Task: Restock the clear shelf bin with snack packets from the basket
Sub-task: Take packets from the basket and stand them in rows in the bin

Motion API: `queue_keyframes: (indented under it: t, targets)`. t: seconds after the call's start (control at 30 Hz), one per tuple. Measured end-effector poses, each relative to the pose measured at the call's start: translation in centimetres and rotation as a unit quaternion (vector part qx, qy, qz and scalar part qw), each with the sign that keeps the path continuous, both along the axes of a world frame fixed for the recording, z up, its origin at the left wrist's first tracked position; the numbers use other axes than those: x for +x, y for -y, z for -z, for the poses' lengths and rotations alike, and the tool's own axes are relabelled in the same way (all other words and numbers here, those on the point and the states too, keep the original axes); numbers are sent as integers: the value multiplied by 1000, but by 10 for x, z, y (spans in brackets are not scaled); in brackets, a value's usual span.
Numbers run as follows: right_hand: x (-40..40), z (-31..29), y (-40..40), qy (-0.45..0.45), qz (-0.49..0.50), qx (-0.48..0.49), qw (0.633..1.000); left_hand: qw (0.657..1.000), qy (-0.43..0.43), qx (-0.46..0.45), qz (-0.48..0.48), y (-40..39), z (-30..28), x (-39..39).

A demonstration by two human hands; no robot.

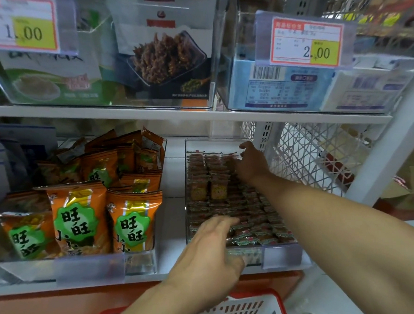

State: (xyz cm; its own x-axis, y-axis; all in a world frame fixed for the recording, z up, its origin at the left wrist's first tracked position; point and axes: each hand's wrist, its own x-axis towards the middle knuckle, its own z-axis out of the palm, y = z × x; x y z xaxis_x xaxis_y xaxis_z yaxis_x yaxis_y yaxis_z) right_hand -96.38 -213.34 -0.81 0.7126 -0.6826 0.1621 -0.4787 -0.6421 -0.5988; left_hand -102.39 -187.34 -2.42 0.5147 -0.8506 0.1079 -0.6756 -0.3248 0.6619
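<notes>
Far left of the lower shelf (171, 180): orange snack bags (81, 218) stand upright in their own clear bin, faces out, so labels read from the aisle. Not part of this job.

Left hand (206, 255) sits at the front-left corner of the clear shelf bin (281, 251). Fingers straight and spread, lying flat over the front rows of snack packets (252, 217). Thumb is by the front wall. No pinch visible. Looks like it's pressing the rows down or steadying the bin while the other hand works.

The packets are small red-brown squares, packed in tight rows front to back. Rear rows stand on edge, front rows lie flatter. The bin reads close to full, so restock looks well along.

Right hand (250, 164) reaches deep along the bin's right wall to the back-right corner. Fingers loosely curled over the rear rows; can't tell if it holds a packet, since the hand's back hides the fingertips. Probably tucking or squaring the last row against the back wall.

Right of that: white wire mesh basket (321, 155) on the shelf, next to the upright.

Bottom edge: red-rimmed basket (252, 305) under the arms, contents hidden from here.

Upper shelf carries clear bins of boxed goods with price tags (306, 42). Shop aisle, white metal shelving.
</notes>
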Motion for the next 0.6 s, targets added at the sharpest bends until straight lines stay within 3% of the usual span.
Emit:
queue_keyframes:
  t: [0.1,0.2,0.27,0.33,0.4,0.47,0.5,0.53,0.57,0.6]
  targets:
    - [-15,-13,-5,28,28,28,999,1000,6,-9,-19,-9,-8,-3]
    - [-45,-35,-36,154,21,10,988,998,37,-44,-34,-24,-15,-17]
    - [-74,-49,-74,291,-9,-12,957,996,63,-61,-34,-35,-17,-28]
    - [-107,-46,-117,422,-90,-68,900,997,64,-40,-18,-48,-7,-38]
    - [-138,-18,-158,460,-196,-105,859,997,49,54,18,-62,16,-45]
    - [-164,30,-188,372,-283,-94,879,978,17,199,62,-77,56,-49]
    - [-176,60,-198,267,-313,-80,908,958,-12,276,76,-86,80,-52]
    - [-186,92,-203,112,-329,-50,936,935,-44,342,80,-97,106,-53]
    - [-196,126,-205,-77,-327,-3,942,914,-75,393,76,-110,132,-54]
    - [-208,162,-204,-255,-313,48,914,896,-102,427,65,-124,158,-55]
